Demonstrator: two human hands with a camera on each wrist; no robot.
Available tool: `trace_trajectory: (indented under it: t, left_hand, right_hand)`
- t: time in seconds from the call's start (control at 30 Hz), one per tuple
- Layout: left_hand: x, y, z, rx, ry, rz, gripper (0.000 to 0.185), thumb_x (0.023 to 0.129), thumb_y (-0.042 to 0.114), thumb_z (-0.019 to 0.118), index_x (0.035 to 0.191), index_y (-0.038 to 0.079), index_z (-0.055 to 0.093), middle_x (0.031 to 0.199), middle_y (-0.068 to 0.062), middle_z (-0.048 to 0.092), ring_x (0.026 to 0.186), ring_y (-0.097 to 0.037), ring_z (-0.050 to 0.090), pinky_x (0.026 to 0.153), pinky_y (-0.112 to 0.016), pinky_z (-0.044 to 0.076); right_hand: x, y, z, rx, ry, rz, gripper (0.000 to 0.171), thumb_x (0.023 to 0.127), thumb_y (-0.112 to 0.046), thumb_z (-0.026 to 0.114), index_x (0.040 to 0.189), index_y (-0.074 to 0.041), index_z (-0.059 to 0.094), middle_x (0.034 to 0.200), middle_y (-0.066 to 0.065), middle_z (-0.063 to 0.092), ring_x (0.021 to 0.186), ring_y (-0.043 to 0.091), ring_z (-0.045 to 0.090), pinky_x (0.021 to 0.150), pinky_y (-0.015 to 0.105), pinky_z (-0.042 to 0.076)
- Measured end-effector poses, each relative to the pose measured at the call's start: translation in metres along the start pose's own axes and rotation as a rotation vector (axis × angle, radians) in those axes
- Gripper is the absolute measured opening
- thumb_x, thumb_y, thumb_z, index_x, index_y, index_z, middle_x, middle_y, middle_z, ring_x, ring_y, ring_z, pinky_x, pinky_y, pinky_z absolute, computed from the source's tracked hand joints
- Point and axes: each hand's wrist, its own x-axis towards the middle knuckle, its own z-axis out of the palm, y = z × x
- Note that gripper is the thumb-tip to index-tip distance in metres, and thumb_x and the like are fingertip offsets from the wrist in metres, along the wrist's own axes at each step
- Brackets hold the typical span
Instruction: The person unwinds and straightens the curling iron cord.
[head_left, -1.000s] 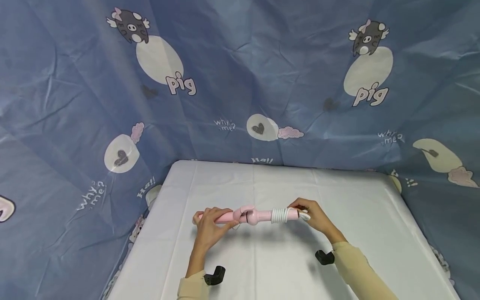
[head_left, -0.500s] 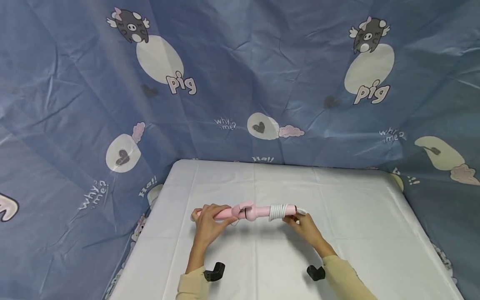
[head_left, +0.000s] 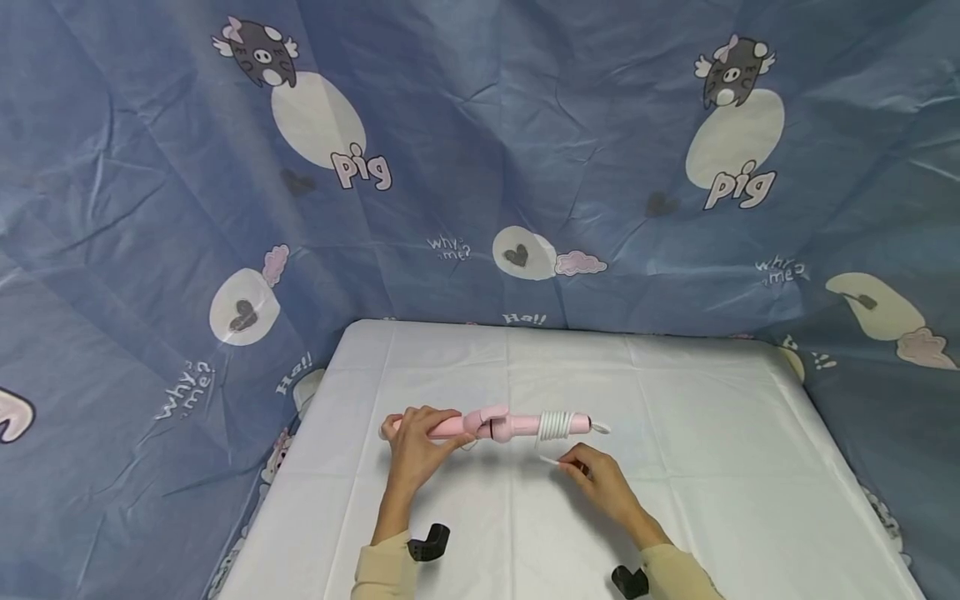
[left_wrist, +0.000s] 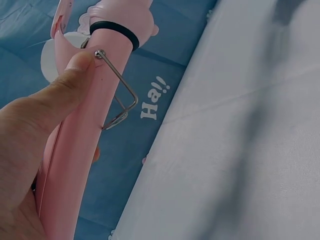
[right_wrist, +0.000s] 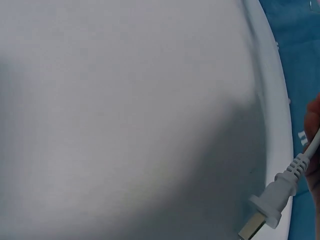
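My left hand (head_left: 417,450) grips the barrel of a pink curling iron (head_left: 522,426), which lies level across the view above the white table. In the left wrist view the thumb presses beside a small wire stand (left_wrist: 131,95) on the barrel. White cord (head_left: 555,425) is wound several times round the iron's handle, with a short loop showing at the right end. Nearer the person, my right hand (head_left: 606,483) pinches the cord's free stretch, which runs taut from the coils. From those fingers a white two-pin plug (right_wrist: 276,194) hangs in the right wrist view.
A white cloth-covered table (head_left: 720,417) lies below, its far edge meeting a blue printed curtain (head_left: 420,167) that also hangs along both sides. Black camera mounts (head_left: 430,543) sit at both wrists, by the beige sleeves.
My right hand has gone from behind the handle's right end, under it, to the near side, drawing the cord round. The iron has shifted slightly; the left hand keeps its grip.
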Motion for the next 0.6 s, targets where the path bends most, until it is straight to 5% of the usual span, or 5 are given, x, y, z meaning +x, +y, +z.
trace_trajectory:
  t: [0.3,0.6]
  left_hand:
    - [0.006,0.001,0.005,0.008,0.015,0.043,0.041,0.058,0.05,0.083,0.091,0.027,0.074,0.083,0.009,0.068,0.08,-0.01,0.049,0.095,-0.054,0.017]
    - [0.013,0.002,0.007,0.003,0.003,0.049,0.041,0.059,0.047,0.083,0.092,0.026,0.074,0.082,0.009,0.068,0.08,-0.009,0.049,0.097,-0.052,0.015]
  right_hand:
    - [-0.014,-0.011,-0.007,-0.023,-0.031,0.009,0.007,0.087,-0.016,0.067,0.092,-0.021,0.064,0.083,-0.011,0.063,0.068,-0.006,0.051,0.059,0.017,0.046]
    - [-0.021,-0.021,-0.012,-0.006,0.021,-0.126,0.009,0.084,-0.01,0.068,0.091,-0.016,0.065,0.078,-0.013,0.057,0.064,-0.008,0.043,0.053,0.013,0.041]
